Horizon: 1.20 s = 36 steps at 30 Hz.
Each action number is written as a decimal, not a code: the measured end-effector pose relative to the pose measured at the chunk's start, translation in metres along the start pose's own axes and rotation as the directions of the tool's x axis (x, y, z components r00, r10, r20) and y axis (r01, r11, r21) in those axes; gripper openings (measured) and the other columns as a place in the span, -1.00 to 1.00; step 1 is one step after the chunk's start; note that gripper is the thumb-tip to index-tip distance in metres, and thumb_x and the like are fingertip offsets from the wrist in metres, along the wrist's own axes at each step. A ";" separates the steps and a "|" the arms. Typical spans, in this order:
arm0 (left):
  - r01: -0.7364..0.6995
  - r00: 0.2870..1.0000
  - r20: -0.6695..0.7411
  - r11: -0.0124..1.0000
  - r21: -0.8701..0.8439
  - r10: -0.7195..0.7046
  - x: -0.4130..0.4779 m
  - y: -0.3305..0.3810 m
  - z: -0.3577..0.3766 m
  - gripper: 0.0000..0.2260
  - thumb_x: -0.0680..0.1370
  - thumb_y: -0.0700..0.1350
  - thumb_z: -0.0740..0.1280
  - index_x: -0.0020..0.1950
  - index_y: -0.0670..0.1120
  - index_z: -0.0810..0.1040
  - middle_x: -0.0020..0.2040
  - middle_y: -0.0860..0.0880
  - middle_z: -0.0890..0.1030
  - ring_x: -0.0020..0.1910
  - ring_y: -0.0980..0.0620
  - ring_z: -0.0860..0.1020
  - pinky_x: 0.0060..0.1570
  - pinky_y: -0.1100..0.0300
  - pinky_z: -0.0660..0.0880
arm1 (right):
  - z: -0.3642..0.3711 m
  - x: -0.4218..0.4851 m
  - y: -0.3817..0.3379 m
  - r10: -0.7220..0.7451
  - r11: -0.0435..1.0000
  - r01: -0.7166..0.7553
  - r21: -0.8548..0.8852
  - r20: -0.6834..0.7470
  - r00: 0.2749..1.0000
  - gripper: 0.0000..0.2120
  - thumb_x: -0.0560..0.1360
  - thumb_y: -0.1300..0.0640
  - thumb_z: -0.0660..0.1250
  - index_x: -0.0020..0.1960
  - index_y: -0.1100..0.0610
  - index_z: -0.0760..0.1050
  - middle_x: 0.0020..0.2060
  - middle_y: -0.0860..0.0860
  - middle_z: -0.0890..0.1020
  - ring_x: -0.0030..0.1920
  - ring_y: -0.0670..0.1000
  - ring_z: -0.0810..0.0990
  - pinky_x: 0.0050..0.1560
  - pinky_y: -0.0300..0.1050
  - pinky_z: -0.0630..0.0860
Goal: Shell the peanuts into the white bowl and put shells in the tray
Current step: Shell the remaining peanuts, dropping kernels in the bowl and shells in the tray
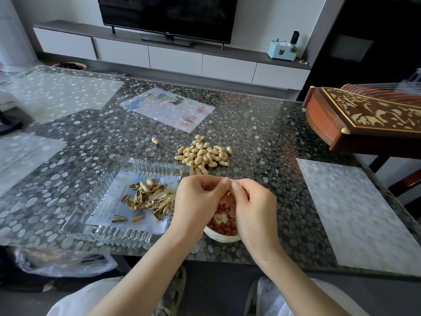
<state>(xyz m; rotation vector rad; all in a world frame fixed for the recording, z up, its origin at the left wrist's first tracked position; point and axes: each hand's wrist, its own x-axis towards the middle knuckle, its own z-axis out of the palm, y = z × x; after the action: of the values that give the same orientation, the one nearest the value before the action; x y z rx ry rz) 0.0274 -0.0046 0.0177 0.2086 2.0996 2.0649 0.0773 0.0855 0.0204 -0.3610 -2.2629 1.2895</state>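
My left hand [196, 201] and my right hand [252, 206] meet above the white bowl [218, 236], thumbs and fingertips pinching one peanut [229, 187] between them; most of it is hidden by the fingers. Red-skinned kernels [224, 225] lie in the bowl, partly covered by my hands. A clear glass tray [100, 215] to the left holds a heap of empty shells [150, 197]. The pile of unshelled peanuts [202, 155] lies on the table just beyond the bowl.
A stray peanut [155, 140] lies left of the pile. A wooden zither [364, 115] overhangs the table at the right. A printed sheet [168, 108] lies under the table cover farther back. A plastic bag [61, 261] sits below the table's front edge.
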 end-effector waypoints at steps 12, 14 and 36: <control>0.070 0.997 -0.026 0.997 -0.034 -0.071 0.004 0.000 -0.003 -0.95 0.45 -0.15 0.45 -0.20 -0.05 0.71 -0.25 -0.06 0.70 -0.17 -0.06 0.68 0.02 -0.08 0.59 | -0.012 0.018 -0.001 0.452 0.765 -0.539 0.353 0.301 0.840 -0.74 0.61 0.20 0.21 -0.15 0.24 0.61 -0.43 0.10 0.65 -0.46 -0.01 0.58 -0.46 -0.24 0.49; 0.069 0.997 -0.042 0.997 -0.026 -0.070 0.005 0.000 -0.003 -0.95 0.45 -0.13 0.45 -0.20 -0.06 0.70 -0.26 -0.06 0.70 -0.18 -0.07 0.67 0.02 -0.08 0.59 | -0.015 0.021 0.000 0.458 0.750 -0.550 0.367 0.311 0.833 -0.75 0.61 0.19 0.21 -0.13 0.24 0.60 -0.42 0.09 0.66 -0.44 -0.01 0.62 -0.47 -0.24 0.50; 0.116 0.979 -0.202 0.716 0.688 0.036 0.040 0.003 -0.094 -0.82 0.45 -0.10 0.45 -0.32 -0.06 0.55 -0.41 0.03 0.55 -0.46 0.12 0.44 -0.57 0.31 0.25 | 0.012 0.037 -0.008 -0.019 0.999 0.033 -0.032 0.367 0.930 -0.94 0.41 0.19 0.48 -0.15 0.05 0.65 -0.30 -0.15 0.65 -0.26 -0.24 0.58 -0.20 -0.39 0.50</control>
<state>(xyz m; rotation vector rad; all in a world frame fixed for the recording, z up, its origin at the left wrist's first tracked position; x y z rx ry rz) -0.0338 -0.0869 0.0201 0.0462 2.8978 1.1906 0.0403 0.0897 0.0333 -0.1061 -2.5920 1.3974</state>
